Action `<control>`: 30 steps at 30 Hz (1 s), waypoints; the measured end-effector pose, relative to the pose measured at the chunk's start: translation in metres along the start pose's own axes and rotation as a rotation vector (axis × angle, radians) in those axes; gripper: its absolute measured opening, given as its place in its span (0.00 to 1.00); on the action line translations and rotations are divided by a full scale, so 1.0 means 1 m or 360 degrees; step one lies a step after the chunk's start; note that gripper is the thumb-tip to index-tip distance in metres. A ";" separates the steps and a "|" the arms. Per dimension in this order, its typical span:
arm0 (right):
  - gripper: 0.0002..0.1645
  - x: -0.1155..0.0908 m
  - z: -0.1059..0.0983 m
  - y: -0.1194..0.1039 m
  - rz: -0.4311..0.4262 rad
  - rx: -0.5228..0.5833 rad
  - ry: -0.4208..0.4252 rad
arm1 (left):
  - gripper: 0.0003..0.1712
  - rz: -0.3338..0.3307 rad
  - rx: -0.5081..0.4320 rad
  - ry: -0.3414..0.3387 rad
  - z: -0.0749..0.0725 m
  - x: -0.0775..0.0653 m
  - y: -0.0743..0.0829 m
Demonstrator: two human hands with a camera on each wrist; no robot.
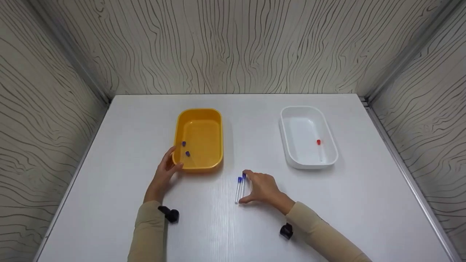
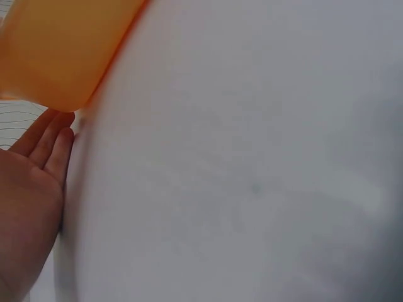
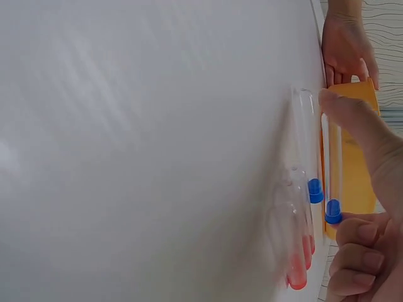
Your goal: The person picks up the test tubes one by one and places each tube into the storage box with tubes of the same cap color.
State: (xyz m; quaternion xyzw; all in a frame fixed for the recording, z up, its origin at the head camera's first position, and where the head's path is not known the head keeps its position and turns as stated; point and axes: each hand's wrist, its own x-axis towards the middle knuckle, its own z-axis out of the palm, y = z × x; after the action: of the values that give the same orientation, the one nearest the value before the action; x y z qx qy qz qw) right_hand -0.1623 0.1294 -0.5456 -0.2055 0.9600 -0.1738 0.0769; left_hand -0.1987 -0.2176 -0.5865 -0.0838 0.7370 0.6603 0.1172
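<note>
My right hand (image 1: 263,188) pinches a clear test tube with a blue cap (image 3: 333,170) lengthwise, thumb at its rounded end and a finger at the cap. Just left of it a second blue-capped test tube (image 1: 238,191) lies on the table. Several tubes with red ends (image 3: 299,270) lie beneath the right hand in the right wrist view; the hand mostly hides them from the head view. My left hand (image 1: 164,178) holds the near left corner of the yellow tray (image 1: 215,165), fingers along the side and thumb at the front. Two blue-capped tubes (image 1: 187,154) are inside that tray.
At the right of the white table (image 1: 251,138) stands a white tray (image 1: 309,165) with one red-capped tube (image 1: 320,150) in it. Wood-patterned panels (image 1: 233,47) enclose the table at the back and both sides. Each wrist carries a black camera mount.
</note>
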 end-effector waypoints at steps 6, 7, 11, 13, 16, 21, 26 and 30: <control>0.58 0.007 -0.011 -0.003 0.0072 0.0130 -0.0066 | 0.41 -0.0046 -0.0018 -0.0006 -0.001 0.000 0.000; 0.57 0.009 -0.012 -0.003 0.0068 0.0145 -0.0066 | 0.41 -0.0046 -0.0019 -0.0005 -0.001 0.000 0.000; 0.57 0.016 -0.017 -0.005 0.0030 0.0210 -0.0058 | 0.41 0.0006 0.0008 -0.0020 -0.001 0.000 0.001; 0.57 0.021 -0.020 -0.006 0.0008 0.0245 -0.0054 | 0.40 0.0011 0.0013 -0.0020 -0.001 0.000 0.001; 0.58 0.029 -0.023 -0.008 -0.0023 0.0322 -0.0052 | 0.40 0.0031 0.0009 -0.0017 -0.001 0.000 0.000; 0.56 0.044 -0.026 -0.009 -0.0105 0.0509 -0.0034 | 0.40 0.0034 -0.0001 -0.0016 0.000 -0.001 0.001; 0.54 0.058 -0.028 -0.013 -0.0167 0.0680 -0.0016 | 0.39 0.0058 -0.0018 -0.0029 0.000 -0.003 0.002; 0.54 0.067 -0.028 -0.016 -0.0166 0.0752 -0.0021 | 0.39 0.0054 -0.0019 -0.0029 0.000 -0.004 0.002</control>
State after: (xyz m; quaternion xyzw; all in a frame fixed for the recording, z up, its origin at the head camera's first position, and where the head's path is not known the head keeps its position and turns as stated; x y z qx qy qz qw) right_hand -0.2226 0.0958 -0.5184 -0.2321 0.8804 -0.3959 0.1199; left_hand -0.1958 -0.2172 -0.5831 -0.0660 0.7332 0.6674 0.1121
